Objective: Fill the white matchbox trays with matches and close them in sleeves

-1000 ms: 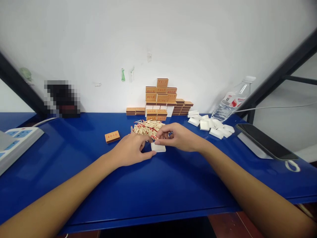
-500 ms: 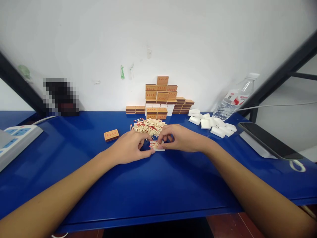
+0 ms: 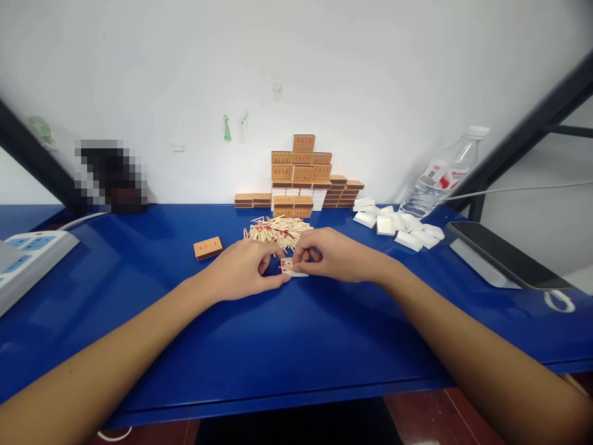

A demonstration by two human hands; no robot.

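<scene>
A small white matchbox tray (image 3: pixel 302 274) lies on the blue table with red-tipped matches (image 3: pixel 286 264) in it. My left hand (image 3: pixel 241 269) steadies the tray's left end between thumb and forefinger. From the right, my right hand (image 3: pixel 337 254) reaches over the tray, thumb and fingertips pinched at the matches; its fingers cover part of them. Just behind both hands is a loose pile of matches (image 3: pixel 278 232). A closed orange-brown matchbox (image 3: pixel 208 248) lies to the left of my left hand.
Against the wall stands a stack of matchboxes (image 3: pixel 303 173). Several white trays (image 3: pixel 386 225) lie in a heap to the right, near a plastic bottle (image 3: pixel 438 176) and a phone (image 3: pixel 507 253). A power strip (image 3: pixel 41 262) sits at the left, and the table's front edge (image 3: pixel 278 408) runs below my arms.
My right thumb and fingertips have shifted slightly left and up over the tray, baring more of its front right edge. My left hand stays at the left end. The camera view has tilted a little.
</scene>
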